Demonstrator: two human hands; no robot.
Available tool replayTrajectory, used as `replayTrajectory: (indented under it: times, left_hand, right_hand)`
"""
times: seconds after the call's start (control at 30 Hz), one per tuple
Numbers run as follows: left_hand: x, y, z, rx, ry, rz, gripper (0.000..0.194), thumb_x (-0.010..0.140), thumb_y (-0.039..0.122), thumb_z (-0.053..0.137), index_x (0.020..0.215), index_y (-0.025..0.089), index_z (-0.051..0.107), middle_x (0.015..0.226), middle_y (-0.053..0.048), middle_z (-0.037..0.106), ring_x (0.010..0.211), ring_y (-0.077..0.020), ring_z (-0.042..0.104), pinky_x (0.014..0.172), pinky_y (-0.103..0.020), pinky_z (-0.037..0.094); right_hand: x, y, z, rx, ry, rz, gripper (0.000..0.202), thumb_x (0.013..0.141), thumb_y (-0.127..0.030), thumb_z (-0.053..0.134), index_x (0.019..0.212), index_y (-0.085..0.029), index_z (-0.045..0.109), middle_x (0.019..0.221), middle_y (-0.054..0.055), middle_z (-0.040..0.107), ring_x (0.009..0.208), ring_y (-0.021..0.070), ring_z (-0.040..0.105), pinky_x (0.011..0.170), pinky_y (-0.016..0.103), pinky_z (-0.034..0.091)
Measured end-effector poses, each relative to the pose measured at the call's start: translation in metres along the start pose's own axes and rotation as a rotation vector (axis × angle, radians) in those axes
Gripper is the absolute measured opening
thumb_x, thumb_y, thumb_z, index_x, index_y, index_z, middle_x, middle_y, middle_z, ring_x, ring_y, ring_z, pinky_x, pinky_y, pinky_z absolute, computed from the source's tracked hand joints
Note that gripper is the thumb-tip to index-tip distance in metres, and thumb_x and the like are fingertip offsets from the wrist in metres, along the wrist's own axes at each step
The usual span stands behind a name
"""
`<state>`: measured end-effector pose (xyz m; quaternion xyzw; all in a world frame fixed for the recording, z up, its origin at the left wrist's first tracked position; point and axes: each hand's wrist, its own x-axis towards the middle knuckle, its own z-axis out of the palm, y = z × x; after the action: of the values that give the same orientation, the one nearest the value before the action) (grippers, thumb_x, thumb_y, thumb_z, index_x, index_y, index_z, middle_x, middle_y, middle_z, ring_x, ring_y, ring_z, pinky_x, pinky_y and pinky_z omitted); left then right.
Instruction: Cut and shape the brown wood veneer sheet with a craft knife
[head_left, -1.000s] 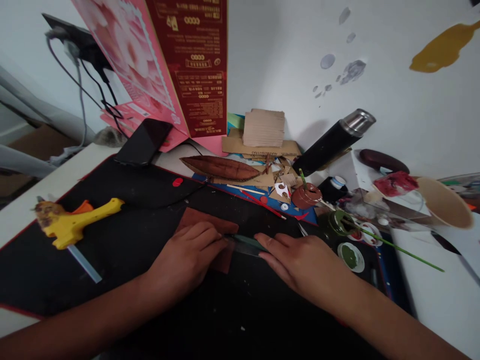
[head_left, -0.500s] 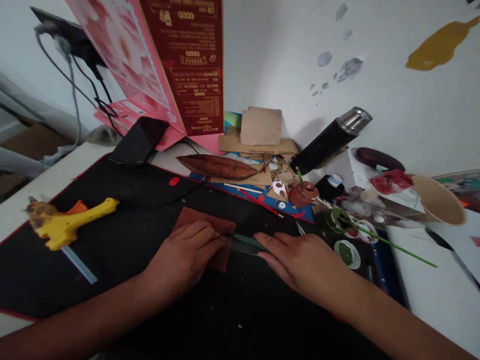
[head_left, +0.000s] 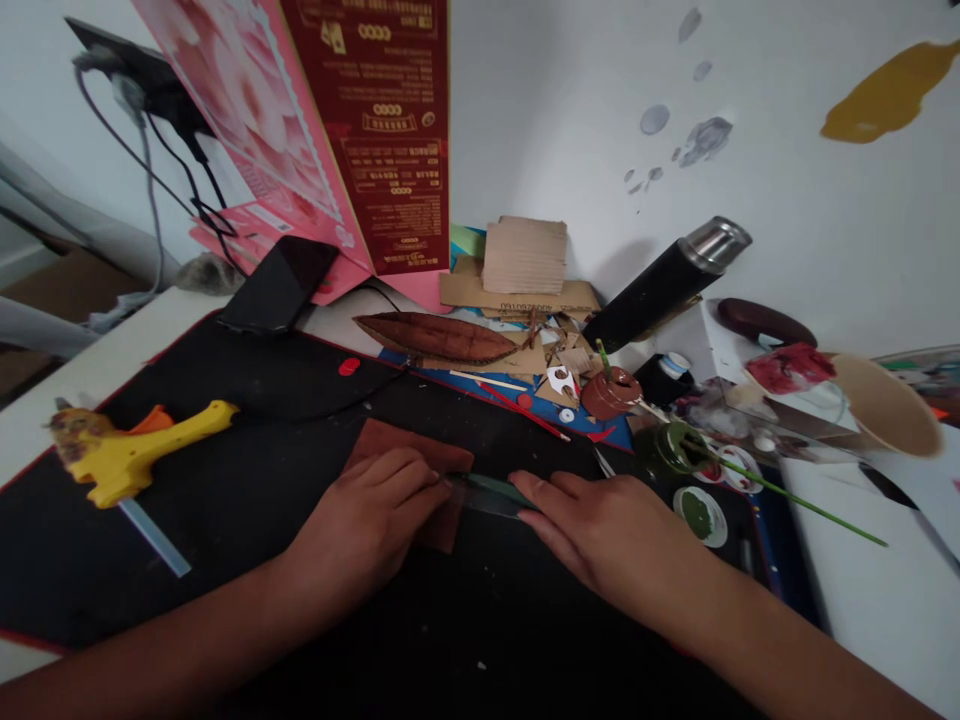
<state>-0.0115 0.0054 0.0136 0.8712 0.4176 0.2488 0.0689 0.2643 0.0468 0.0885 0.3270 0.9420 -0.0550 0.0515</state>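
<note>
In the middle of the black mat [head_left: 262,490], the left hand [head_left: 367,515] lies over a brown sheet [head_left: 416,440], its grip too dim to tell, while the right hand [head_left: 600,520] pinches a green tool [head_left: 495,487] pointing left, so a slipping sheet could skew its line

We've got a flat reddish-brown sheet [head_left: 411,442] askew on the black mat [head_left: 296,372], a slim dark-green tool [head_left: 495,487] slanting at its right edge!
</note>
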Motion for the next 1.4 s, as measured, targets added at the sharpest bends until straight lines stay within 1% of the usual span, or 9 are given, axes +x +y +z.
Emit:
replayTrajectory:
  times: [0.13,0.33,0.53,0.67,0.8,0.9,1.03,1.27,1.4]
  left_hand:
    - [0.001,0.000,0.000,0.003,-0.008,-0.001,0.027,0.096,0.007,0.050,0.107,0.018,0.073,0.094,-0.006,0.071,0.088,-0.0222,0.065,0.076,-0.034,0.056]
    - [0.000,0.000,0.000,-0.002,-0.003,0.002,0.028,0.099,0.008,0.047,0.108,0.017,0.072,0.095,-0.006,0.071,0.088,-0.0236,0.064,0.076,-0.037,0.056]
    - [-0.001,0.000,0.000,0.001,-0.014,0.005,0.028,0.098,0.008,0.050,0.110,0.016,0.073,0.097,-0.007,0.071,0.091,-0.0235,0.065,0.077,-0.037,0.056]
    - [-0.002,-0.001,0.001,0.008,-0.014,0.001,0.030,0.098,0.007,0.048,0.111,0.017,0.073,0.100,-0.007,0.072,0.092,-0.0234,0.066,0.077,-0.036,0.056]
    - [-0.002,0.000,0.001,0.002,-0.008,0.000,0.028,0.100,0.010,0.047,0.110,0.016,0.073,0.098,-0.007,0.072,0.091,-0.0237,0.065,0.077,-0.037,0.056]
    - [-0.001,0.001,0.001,-0.008,-0.001,-0.004,0.029,0.101,0.010,0.046,0.110,0.016,0.072,0.099,-0.007,0.072,0.091,-0.0233,0.065,0.077,-0.037,0.056]
    - [-0.001,0.001,0.001,-0.002,0.002,-0.006,0.030,0.100,0.008,0.045,0.110,0.017,0.072,0.097,-0.006,0.072,0.089,-0.0233,0.065,0.075,-0.037,0.056]
    - [-0.003,-0.001,0.002,-0.001,-0.015,-0.005,0.026,0.101,0.012,0.049,0.112,0.017,0.071,0.100,-0.007,0.072,0.093,-0.0232,0.065,0.079,-0.036,0.056]
    - [-0.003,0.000,0.002,-0.010,-0.007,-0.006,0.025,0.101,0.011,0.048,0.111,0.017,0.071,0.100,-0.007,0.072,0.092,-0.0240,0.065,0.078,-0.037,0.056]
  right_hand:
    - [0.000,0.000,-0.001,0.009,-0.002,0.001,0.037,0.110,-0.035,0.045,0.134,-0.018,0.067,0.086,0.005,0.077,0.058,0.0174,0.069,0.050,0.030,0.037]
    - [0.001,0.000,0.000,0.015,0.033,0.001,0.035,0.109,-0.034,0.046,0.132,-0.018,0.068,0.080,0.003,0.076,0.056,0.0178,0.069,0.050,0.030,0.035]
    - [0.006,0.000,-0.007,-0.027,-0.051,0.009,0.032,0.107,-0.034,0.052,0.132,-0.020,0.067,0.083,0.003,0.076,0.055,0.0169,0.068,0.049,0.030,0.032]
    - [0.009,-0.001,-0.013,-0.040,-0.061,0.012,0.030,0.106,-0.034,0.054,0.129,-0.021,0.068,0.084,0.003,0.076,0.054,0.0173,0.067,0.049,0.030,0.032]
    - [0.010,-0.002,-0.010,-0.046,-0.055,0.013,0.030,0.106,-0.034,0.054,0.129,-0.020,0.069,0.084,0.004,0.076,0.055,0.0188,0.068,0.049,0.031,0.033]
    - [0.007,-0.003,-0.005,-0.033,-0.022,0.006,0.033,0.106,-0.034,0.053,0.132,-0.019,0.067,0.085,0.005,0.077,0.056,0.0197,0.069,0.049,0.031,0.035]
    - [0.004,-0.002,0.001,0.002,0.001,0.005,0.035,0.108,-0.034,0.048,0.134,-0.019,0.067,0.085,0.004,0.077,0.057,0.0184,0.070,0.050,0.029,0.037]
    - [0.002,-0.002,-0.004,-0.027,-0.015,0.008,0.034,0.107,-0.034,0.051,0.133,-0.019,0.067,0.086,0.005,0.078,0.056,0.0199,0.071,0.049,0.031,0.039]
    - [0.001,-0.004,-0.004,-0.025,-0.020,0.018,0.035,0.107,-0.034,0.053,0.135,-0.019,0.067,0.087,0.005,0.078,0.057,0.0196,0.072,0.050,0.030,0.041]
